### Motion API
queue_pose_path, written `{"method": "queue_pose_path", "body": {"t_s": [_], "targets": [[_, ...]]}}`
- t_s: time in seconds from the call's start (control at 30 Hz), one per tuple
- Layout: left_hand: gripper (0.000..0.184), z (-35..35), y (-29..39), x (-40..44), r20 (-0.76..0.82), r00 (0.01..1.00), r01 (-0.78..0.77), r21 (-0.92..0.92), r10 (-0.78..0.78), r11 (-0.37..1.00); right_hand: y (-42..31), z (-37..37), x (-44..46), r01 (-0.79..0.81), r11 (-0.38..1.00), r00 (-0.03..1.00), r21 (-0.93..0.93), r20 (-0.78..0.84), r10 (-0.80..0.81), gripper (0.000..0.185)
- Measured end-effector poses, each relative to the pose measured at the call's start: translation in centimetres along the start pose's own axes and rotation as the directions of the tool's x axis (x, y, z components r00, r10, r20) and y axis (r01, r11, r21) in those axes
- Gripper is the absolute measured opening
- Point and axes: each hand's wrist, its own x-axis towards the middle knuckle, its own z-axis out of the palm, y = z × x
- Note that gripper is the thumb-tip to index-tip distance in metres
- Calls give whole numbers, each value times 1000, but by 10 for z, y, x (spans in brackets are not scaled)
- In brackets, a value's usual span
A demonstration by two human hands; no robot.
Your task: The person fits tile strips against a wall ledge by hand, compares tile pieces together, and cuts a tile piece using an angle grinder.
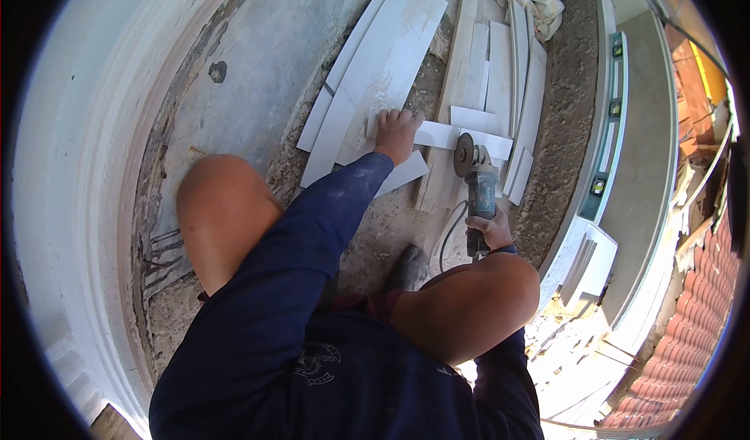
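My right hand [492, 228] is wrapped round the body of a teal angle grinder [482, 194]. Its round disc [464, 155] stands over a narrow white tile strip [436, 134]; whether it touches the surface I cannot tell. My left hand [397, 135] holds the left end of that strip down, fingers bent over it. Under the strip's right part lies a wooden plank [438, 176]. Beside my left hand is a large white tile [391, 57], and a smaller cut piece [405, 173] lies just below the wrist.
More long white strips [500, 73] lie beyond the grinder. A dark cord [445, 245] curves from its rear end. Right of the rough ledge rests a spirit level [609, 128], with stacked tile pieces [590, 264] near its lower end. A crumpled cloth [539, 3] lies at the top.
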Motion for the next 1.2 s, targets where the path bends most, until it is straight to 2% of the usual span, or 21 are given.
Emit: {"method": "queue_pose_path", "body": {"t_s": [0.17,0.57,0.83,1.07,1.2], "targets": [[50,-1,0,-1,3,1000,0,-17,0,1000,8,-3,5,30,997,999,-70,-14,-31,53],[49,-1,0,-1,10,1000,10,4,-10,1000,-2,3,1,17,1000,1000,-24,4,-17,51],[49,5,-1,-1,-32,999,-1,0,1,1000,-4,2,4,49,998,999,-42,-9,-49,50],[49,-2,1,-1,13,1000,10,2,-10,1000,-1,5,6,77,992,996,-96,-26,-80,46],[49,-2,0,0,11,1000,1,-2,-1,1000,-6,4,5,70,997,997,-32,-17,-71,48]]}}
